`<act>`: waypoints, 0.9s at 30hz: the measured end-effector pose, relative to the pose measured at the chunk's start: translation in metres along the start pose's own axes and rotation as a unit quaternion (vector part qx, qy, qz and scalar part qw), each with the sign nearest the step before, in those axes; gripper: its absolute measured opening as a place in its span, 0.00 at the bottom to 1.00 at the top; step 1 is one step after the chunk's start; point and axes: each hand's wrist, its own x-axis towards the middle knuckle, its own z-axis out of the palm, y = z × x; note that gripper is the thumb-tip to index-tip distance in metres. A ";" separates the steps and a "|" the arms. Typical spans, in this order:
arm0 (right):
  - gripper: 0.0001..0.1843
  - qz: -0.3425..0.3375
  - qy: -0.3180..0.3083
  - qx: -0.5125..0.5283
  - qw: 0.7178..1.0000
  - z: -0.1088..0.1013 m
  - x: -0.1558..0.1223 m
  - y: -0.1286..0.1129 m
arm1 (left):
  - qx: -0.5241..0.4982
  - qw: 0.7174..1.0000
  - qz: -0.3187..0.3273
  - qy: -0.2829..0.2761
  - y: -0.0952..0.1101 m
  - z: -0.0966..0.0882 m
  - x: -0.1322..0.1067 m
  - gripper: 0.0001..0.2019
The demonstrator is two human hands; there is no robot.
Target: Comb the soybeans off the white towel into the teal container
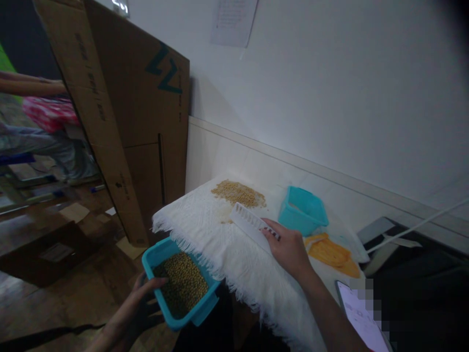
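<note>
My left hand [137, 303] grips a teal plastic box [169, 320] by its near-left wall, thumb over the rim. The box is held just below the table's front edge and contains yellow soybeans [188, 278] with darker green beans at the left side. My right hand [289, 244] is closed on a long white slotted plastic piece [249, 222], which lies low over the cloth. Past its far end, a spread pile of soybeans [240, 193] rests on the white fringed cloth [205, 220]. A few smaller pale grains lie near the piece's tip.
A second teal box [304, 210] stands right of the pile, beside a crumpled orange-yellow cloth [333, 254]. A phone [361, 313] lies at the right. A tall cardboard box [146, 112] rises at the left of the table. Another person's arm [32, 85] shows behind it.
</note>
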 end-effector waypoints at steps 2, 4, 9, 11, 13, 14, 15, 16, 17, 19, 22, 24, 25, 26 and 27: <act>0.18 -0.003 -0.011 0.017 1.000 0.000 0.001 -0.004 | 0.003 1.000 0.000 0.006 -0.001 0.002 -0.001 0.34; 0.18 -0.001 -0.013 0.038 0.999 -0.001 0.002 -0.007 | 0.003 1.000 0.001 0.007 -0.001 0.003 0.000 0.34; 0.18 0.005 -0.019 0.069 0.997 -0.001 -0.001 -0.010 | -0.001 1.000 -0.003 -0.005 -0.004 -0.001 0.004 0.35; 0.18 0.007 -0.028 0.075 0.997 0.000 -0.002 -0.010 | -0.005 1.000 -0.005 -0.007 -0.005 -0.002 0.005 0.36; 0.17 0.002 -0.029 0.082 0.996 0.000 -0.001 -0.009 | -0.008 1.000 -0.003 -0.009 -0.005 -0.002 0.005 0.37; 0.17 -0.001 -0.026 0.085 0.996 0.000 -0.001 -0.008 | -0.008 1.000 -0.002 -0.009 -0.004 -0.002 0.004 0.36; 0.17 -0.003 -0.020 0.087 0.996 0.001 0.000 -0.007 | -0.006 1.000 0.000 -0.007 -0.004 -0.001 0.003 0.36; 0.18 -0.005 -0.015 0.087 0.996 0.001 0.001 -0.006 | -0.003 1.000 0.001 -0.004 -0.003 0.000 0.002 0.35; 0.18 -0.006 -0.013 0.085 0.996 0.001 0.001 -0.005 | -0.001 1.000 0.002 -0.001 -0.002 0.002 0.001 0.35; 0.18 -0.005 -0.013 0.080 0.997 0.001 0.002 -0.004 | 0.000 1.000 0.004 0.001 -0.001 0.003 -0.001 0.36; 0.17 -0.002 -0.027 0.092 0.995 0.000 0.000 -0.004 | -0.002 1.000 0.008 -0.008 -0.002 0.003 -0.001 0.38; 0.17 -0.003 -0.034 0.105 0.994 0.000 -0.001 -0.004 | -0.001 1.000 0.006 -0.011 -0.003 0.002 0.000 0.38; 0.17 -0.003 -0.033 0.109 0.994 0.000 -0.001 -0.005 | -0.002 1.000 0.004 -0.009 -0.003 0.001 0.000 0.38; 0.17 -0.003 -0.028 0.110 0.994 0.000 -0.001 -0.005 | -0.003 1.000 0.002 -0.008 -0.003 0.001 0.001 0.39; 0.17 -0.003 -0.024 0.110 0.994 0.000 -0.001 -0.005 | -0.004 1.000 0.001 -0.008 -0.004 0.001 0.002 0.39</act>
